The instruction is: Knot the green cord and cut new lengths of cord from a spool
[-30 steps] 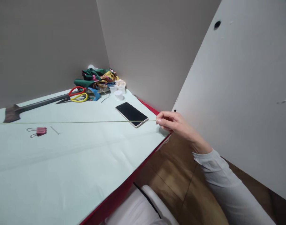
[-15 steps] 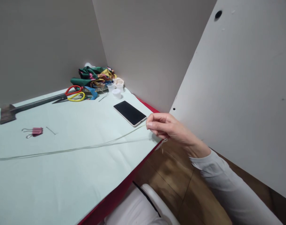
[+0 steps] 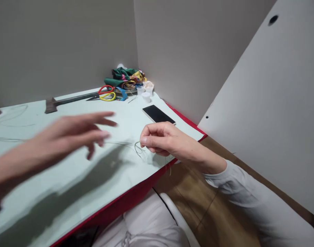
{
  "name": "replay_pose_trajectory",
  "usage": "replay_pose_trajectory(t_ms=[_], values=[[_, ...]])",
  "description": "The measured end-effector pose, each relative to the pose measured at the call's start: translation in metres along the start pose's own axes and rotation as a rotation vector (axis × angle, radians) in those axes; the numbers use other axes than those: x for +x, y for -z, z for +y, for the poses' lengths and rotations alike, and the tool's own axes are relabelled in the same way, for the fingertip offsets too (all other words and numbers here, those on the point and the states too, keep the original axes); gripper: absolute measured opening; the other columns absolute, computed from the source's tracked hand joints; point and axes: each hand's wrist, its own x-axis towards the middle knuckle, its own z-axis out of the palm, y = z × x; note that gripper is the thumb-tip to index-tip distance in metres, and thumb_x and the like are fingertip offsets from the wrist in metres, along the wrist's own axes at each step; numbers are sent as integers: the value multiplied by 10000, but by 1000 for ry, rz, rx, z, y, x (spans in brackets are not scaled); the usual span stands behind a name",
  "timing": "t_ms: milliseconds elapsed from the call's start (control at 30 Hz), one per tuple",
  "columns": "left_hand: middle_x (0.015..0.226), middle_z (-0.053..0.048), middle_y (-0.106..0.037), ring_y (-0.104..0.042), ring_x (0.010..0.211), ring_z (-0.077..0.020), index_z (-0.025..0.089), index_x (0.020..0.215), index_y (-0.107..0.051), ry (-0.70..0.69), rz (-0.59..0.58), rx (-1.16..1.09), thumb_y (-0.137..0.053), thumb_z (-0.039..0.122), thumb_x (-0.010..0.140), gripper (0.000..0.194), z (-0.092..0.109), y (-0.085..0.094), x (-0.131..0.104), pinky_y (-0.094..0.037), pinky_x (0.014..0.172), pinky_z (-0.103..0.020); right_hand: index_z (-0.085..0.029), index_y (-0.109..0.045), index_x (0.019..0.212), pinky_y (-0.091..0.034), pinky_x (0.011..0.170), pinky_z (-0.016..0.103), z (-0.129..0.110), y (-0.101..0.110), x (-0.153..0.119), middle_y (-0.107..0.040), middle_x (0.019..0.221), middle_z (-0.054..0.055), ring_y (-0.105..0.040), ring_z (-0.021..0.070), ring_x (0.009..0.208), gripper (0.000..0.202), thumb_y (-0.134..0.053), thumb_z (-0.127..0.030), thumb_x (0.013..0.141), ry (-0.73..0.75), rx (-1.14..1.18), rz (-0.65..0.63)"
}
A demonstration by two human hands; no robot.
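Between the thumb and fingertips of my right hand (image 3: 162, 139) is a thin greenish cord (image 3: 138, 147), pinched near the table's front right edge. Just left of the fingertips the cord bends into a small loop, and loose ends dangle below the hand. More strands stretch leftward over the pale tabletop. My left hand (image 3: 82, 132), blurred by motion, hovers above the table with its fingers apart and nothing in it. A black-screened phone (image 3: 157, 113) lies just behind my right hand.
At the back are a small axe (image 3: 51, 105), scissors with red and yellow handles (image 3: 107, 97), bunched colourful cloth (image 3: 126, 77) and small white cups (image 3: 146, 97). A wall stands behind, and a white panel (image 3: 270, 103) rises at right. The table edge (image 3: 136, 188) is red.
My left hand has come into view from the left, open. My right hand keeps its pinch on the cord, which has slackened into a loop. The view has turned left.
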Motion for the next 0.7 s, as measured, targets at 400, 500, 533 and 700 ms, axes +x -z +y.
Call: replay_pose_trajectory(t_ms=[400, 500, 533, 700], values=[[522, 37, -473, -410, 472, -98, 222, 771, -712, -131, 27, 45, -574, 498, 971, 368, -9, -20, -38, -322, 440, -205, -167, -634, 785, -244, 481, 207, -7, -28, 3, -540, 643, -59, -363, 56, 540, 148, -717, -261, 862, 39, -52, -31], [507, 31, -504, -444, 470, -115, 255, 789, -750, -53, 69, 44, -606, 576, 938, 382, -21, -5, -53, -340, 439, -217, -170, -633, 791, -239, 479, 208, -4, -28, -3, -519, 646, -54, -343, 65, 554, 167, -711, -298, 863, 40, -45, -27], [502, 31, -508, -451, 473, -118, 262, 793, -760, -20, 87, 38, -621, 587, 924, 376, -24, -2, -58, -347, 443, -218, -170, -631, 792, -240, 480, 207, -3, -28, -5, -511, 648, -53, -346, 68, 561, 169, -708, -303, 862, 38, -46, -25], [501, 44, -498, -433, 480, -113, 265, 815, -793, 101, 172, 19, -644, 624, 884, 395, -35, 4, -81, -351, 454, -211, -173, -613, 782, -226, 477, 209, -5, -33, -11, -494, 648, -56, -331, 63, 555, 160, -681, -285, 873, 32, -62, -26]])
